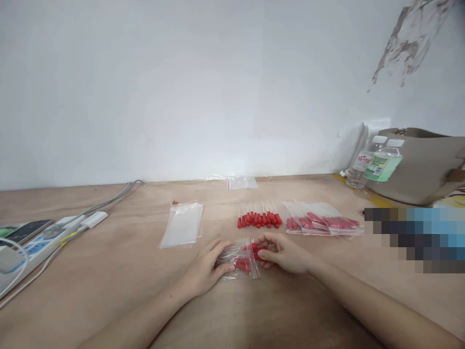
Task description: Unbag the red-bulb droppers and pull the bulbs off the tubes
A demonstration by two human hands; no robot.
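Observation:
A clear zip bag (229, 253) lies in front of me with some red-bulbed droppers (242, 264) inside. My left hand (209, 265) grips the bag's left end, thumb on top. At its open mouth on the right, my right hand (278, 253) has its fingers closed round the red bulbs of more droppers (258, 251), whose tubes point into the bag. Just beyond, a row of loose droppers (259, 219) lies with clear tubes toward the wall. Filled zip bags (319, 220) overlap to the right of that row. Flat, unfilled zip bags (182, 225) are stacked on the left.
A power strip (39, 247) with cables and a phone (32, 230) occupy the table's left side. Another small bag (242, 182) lies by the wall. Two plastic bottles (384, 162) and a grey-beige handbag (421, 167) stand at the far right, near a pixelated patch.

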